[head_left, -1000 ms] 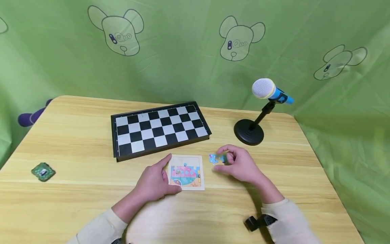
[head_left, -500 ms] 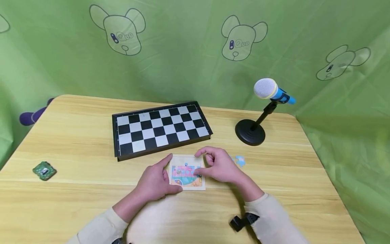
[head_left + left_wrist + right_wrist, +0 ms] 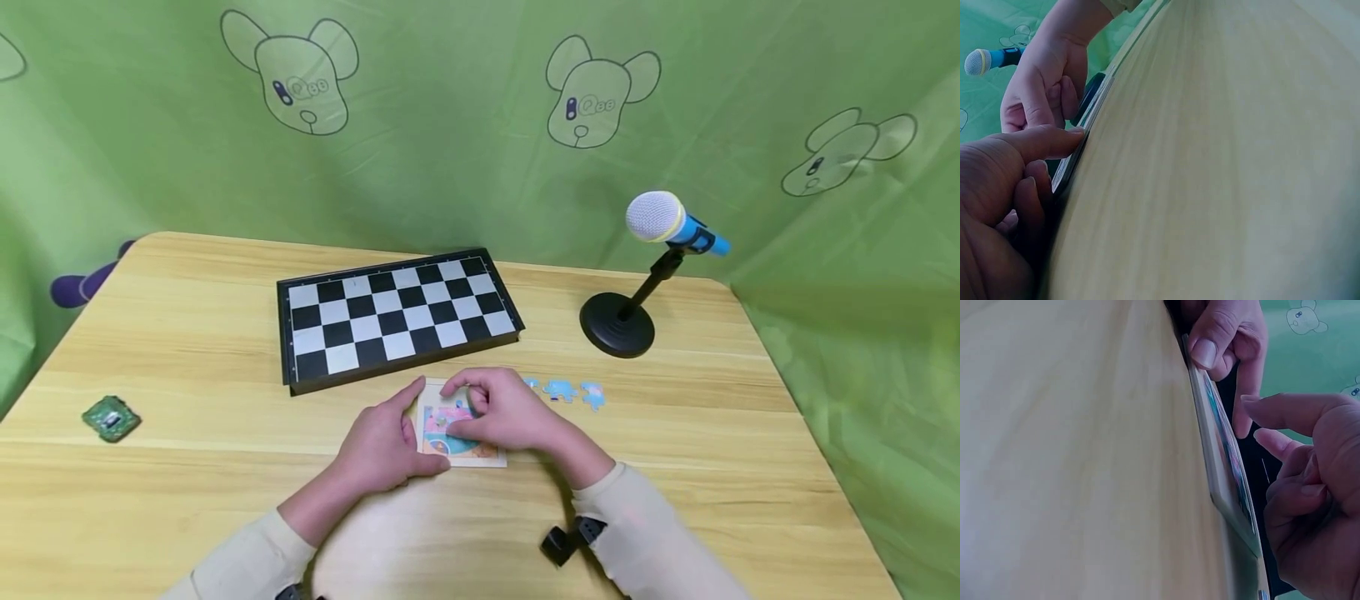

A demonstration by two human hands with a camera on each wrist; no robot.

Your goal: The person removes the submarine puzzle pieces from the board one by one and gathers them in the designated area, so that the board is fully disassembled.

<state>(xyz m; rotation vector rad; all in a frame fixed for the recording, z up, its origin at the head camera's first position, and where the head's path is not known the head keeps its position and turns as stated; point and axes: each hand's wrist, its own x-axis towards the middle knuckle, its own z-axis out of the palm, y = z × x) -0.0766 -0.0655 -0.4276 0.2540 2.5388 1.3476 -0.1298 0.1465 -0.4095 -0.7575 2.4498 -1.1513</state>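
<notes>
A small jigsaw board (image 3: 487,462) with a pale frame and a pink, teal and orange picture lies on the table. My left hand (image 3: 378,450) holds its left side, thumb at the near edge and index finger at the far left corner. Over the picture hovers my right hand (image 3: 510,412), covering part of it. In the right wrist view, that hand's thumb and index finger stand apart beside the board, with no piece visible between them, and its other fingers are curled. Loose blue jigsaw pieces (image 3: 558,390) lie just right of the board, one partly behind the right hand.
A black-and-white chessboard case (image 3: 397,321) lies behind the jigsaw board. At the back right stands a blue microphone (image 3: 660,218) on a round black base (image 3: 617,325). A small green square object (image 3: 111,418) sits at the left. Green cloth (image 3: 450,125) hangs beyond the table.
My right hand has moved left from beside the loose pieces to over the jigsaw board, uncovering the pieces. My left hand keeps its hold on the board.
</notes>
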